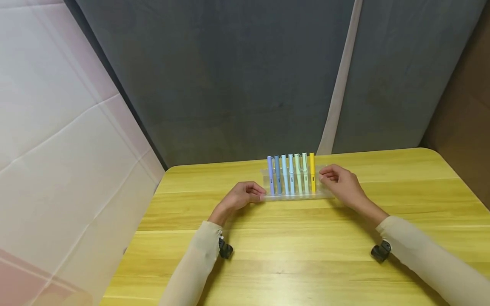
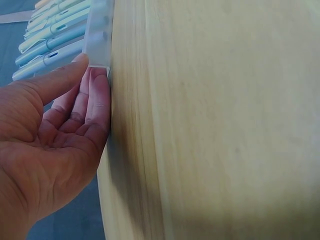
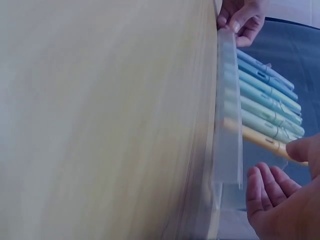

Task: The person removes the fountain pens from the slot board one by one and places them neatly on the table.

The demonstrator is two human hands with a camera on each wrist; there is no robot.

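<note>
while both hands flank the clear rack (image 1: 294,194) near the table's (image 1: 306,255) far edge, about 12 o'clock, seven pens (image 1: 292,174) stand upright in it. left hand (image 1: 241,196) pinches the rack's 9 o'clock end between thumb and fingers; right hand (image 1: 340,180) hovers loosely curled at its 3 o'clock end, holding nothing i can see. an uneven one-sided pull could probably tip the light rack and spill the pens.

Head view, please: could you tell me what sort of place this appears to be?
Probably a makeshift recording booth. A yellow wooden table is enclosed by grey fabric panels and a pale sheet. On the table stands only a clear pen rack of pastel pens.
</note>
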